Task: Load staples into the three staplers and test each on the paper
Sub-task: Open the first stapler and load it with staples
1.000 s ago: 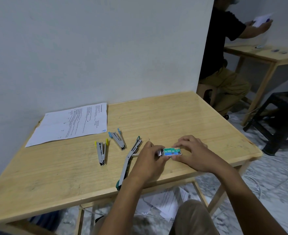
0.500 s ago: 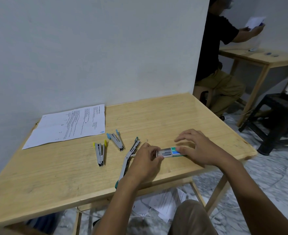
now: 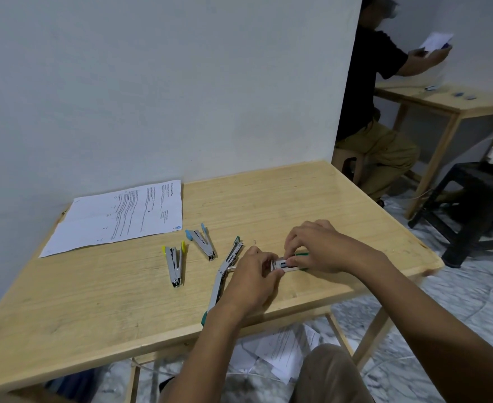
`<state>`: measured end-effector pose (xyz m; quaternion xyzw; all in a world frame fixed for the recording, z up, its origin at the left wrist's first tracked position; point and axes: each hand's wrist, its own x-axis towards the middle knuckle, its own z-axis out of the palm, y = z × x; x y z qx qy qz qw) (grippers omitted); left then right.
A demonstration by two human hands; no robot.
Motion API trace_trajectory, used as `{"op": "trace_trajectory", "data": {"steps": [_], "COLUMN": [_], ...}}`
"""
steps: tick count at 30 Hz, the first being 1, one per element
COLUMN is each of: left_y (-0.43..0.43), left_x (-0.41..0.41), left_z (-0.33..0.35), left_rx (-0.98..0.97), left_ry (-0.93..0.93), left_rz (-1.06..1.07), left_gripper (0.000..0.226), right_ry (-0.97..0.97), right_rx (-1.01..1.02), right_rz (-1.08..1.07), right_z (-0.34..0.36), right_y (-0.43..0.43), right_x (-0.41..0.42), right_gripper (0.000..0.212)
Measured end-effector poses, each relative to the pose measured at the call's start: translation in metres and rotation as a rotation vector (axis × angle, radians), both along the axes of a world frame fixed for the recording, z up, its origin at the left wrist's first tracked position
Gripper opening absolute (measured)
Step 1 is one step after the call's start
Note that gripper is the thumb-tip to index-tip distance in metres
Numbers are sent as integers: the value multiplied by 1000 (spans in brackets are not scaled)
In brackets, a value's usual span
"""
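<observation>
On the wooden table (image 3: 283, 199) both my hands hold a small staple box (image 3: 283, 264) whose inner tray is slid out to the left. My left hand (image 3: 254, 280) pinches the tray end, my right hand (image 3: 318, 248) pinches the green sleeve end. A green-tipped stapler (image 3: 225, 271) lies swung fully open just left of my left hand. The blue-tipped stapler (image 3: 201, 241) and the yellow-tipped stapler (image 3: 174, 264) lie further left. A printed sheet of paper (image 3: 117, 216) rests at the back left, by the wall.
A white wall stands along the table's far edge. Loose papers (image 3: 283, 353) lie on the floor under the table. To the right, another person (image 3: 376, 97) sits at a second wooden table (image 3: 454, 103), and a black stool (image 3: 478, 205) stands close by.
The staple box has gone from closed with its label up to slid open. My right hand has shifted over the sleeve end while my left draws the tray out.
</observation>
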<state>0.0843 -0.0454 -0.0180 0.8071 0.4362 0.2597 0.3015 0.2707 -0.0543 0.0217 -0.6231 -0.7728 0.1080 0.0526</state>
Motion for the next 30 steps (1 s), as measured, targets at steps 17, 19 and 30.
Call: {"op": "trace_trajectory", "data": {"steps": [17,19,30], "left_y": [-15,-25,10], "left_x": [3,3,-24], "left_z": [5,6,22], "left_rx": [-19,23,92], "left_ry": [-26,-55,334], "left_rz": [24,49,489], "left_gripper": [45,46,31], "right_ry": [400,474,936], "right_rx": [125,147,300], "right_rz": [-169,-165,-291], "right_z": [-13,-10,-11], "right_y": [-11,-16,-42], "right_x": [6,5,-9], "right_gripper": [17,17,18]}}
